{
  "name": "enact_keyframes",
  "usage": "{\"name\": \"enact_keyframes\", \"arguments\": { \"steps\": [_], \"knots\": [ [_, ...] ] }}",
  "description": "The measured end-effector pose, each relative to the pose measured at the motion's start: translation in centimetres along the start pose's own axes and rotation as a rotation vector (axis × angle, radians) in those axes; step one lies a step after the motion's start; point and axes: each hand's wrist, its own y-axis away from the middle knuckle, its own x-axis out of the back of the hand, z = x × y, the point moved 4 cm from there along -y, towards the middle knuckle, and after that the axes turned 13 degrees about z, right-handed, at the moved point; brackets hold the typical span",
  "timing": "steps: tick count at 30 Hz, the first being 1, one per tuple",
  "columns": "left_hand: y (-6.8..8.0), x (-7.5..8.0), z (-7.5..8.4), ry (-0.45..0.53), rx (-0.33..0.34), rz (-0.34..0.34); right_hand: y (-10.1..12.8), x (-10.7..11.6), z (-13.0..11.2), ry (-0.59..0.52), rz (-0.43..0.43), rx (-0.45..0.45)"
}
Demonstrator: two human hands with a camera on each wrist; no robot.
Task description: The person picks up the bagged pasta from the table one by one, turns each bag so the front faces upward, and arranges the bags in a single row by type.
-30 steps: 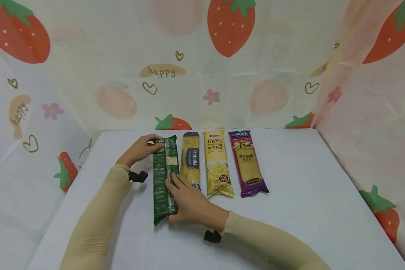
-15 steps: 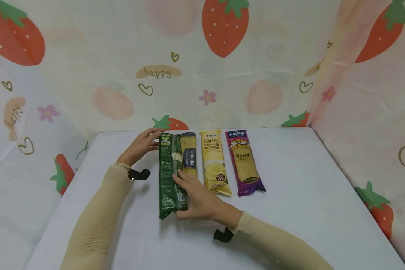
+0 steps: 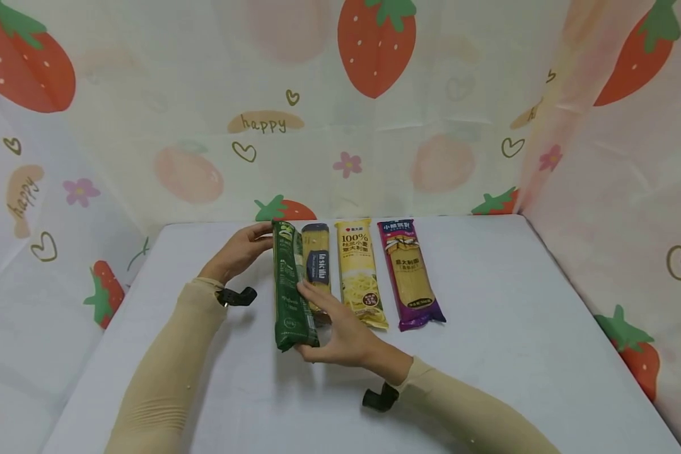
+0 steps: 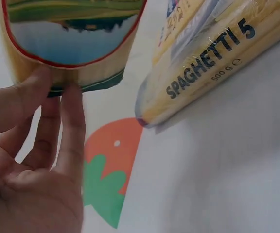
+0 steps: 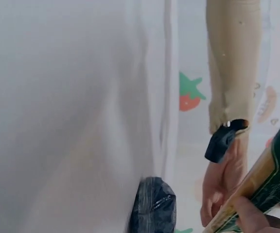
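at nine o'clock of the packet row on the white table [image 3: 488, 353], the green spaghetti packet [image 3: 291, 287] has changed most: a second ago it lay flat, face up, a little apart from the blue-label spaghetti packet [image 3: 316, 265]; half a second ago it had slid up against that neighbour; now it is tipped onto its long edge, its face turned toward three o'clock and its near end raised off the cloth. i judge that the packet is being turned over or lifted out of the row, and the turn looks only partly made.

the left hand [image 3: 239, 251] sits at the packet's twelve o'clock end, fingers nearly straight, fingertips [image 4: 62, 94] pressing the packet's far end [image 4: 72, 43], which it steadies rather than wraps. the right hand [image 3: 340, 334] has moved from lying on top of the packet to cupping its six o'clock end, thumb below and fingers curled over the upper edge, so it grips the pack. both forearms, in beige sleeves, reach in from six o'clock.

the yellow packet [image 3: 360, 271] and the purple packet [image 3: 410, 272] lie flat at three o'clock, unmoved.
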Motion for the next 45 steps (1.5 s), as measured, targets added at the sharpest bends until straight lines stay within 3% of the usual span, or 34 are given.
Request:
{"name": "enact_keyframes", "arguments": {
  "steps": [11, 17, 22, 27, 32, 38, 45],
  "knots": [
    [0.6, -0.6, -0.1, 0.081, 0.047, -0.060, -0.1, -0.2, -0.4, -0.330, 0.074, -0.029],
    [0.7, -0.6, -0.3, 0.065, 0.042, -0.064, -0.1, -0.2, -0.7, -0.424, 0.086, -0.055],
    [0.8, -0.6, -0.6, 0.054, 0.044, -0.072, -0.2, -0.1, -0.6, -0.585, 0.130, -0.094],
    [1.1, -0.6, -0.8, 0.048, 0.104, -0.100, -0.3, 0.0, -0.5, -0.683, 0.188, -0.147],
    [1.2, -0.6, -1.1, 0.127, 0.174, -0.134, -0.4, 0.0, -0.5, -0.718, 0.179, -0.157],
    [0.9, -0.6, -1.4, 0.245, 0.184, -0.070, -0.6, 0.3, 0.1, -0.693, 0.147, -0.206],
    [0.7, -0.6, -1.4, 0.281, 0.150, 0.015, -0.4, 1.3, 0.7, -0.462, 0.149, -0.302]
  ]
}}
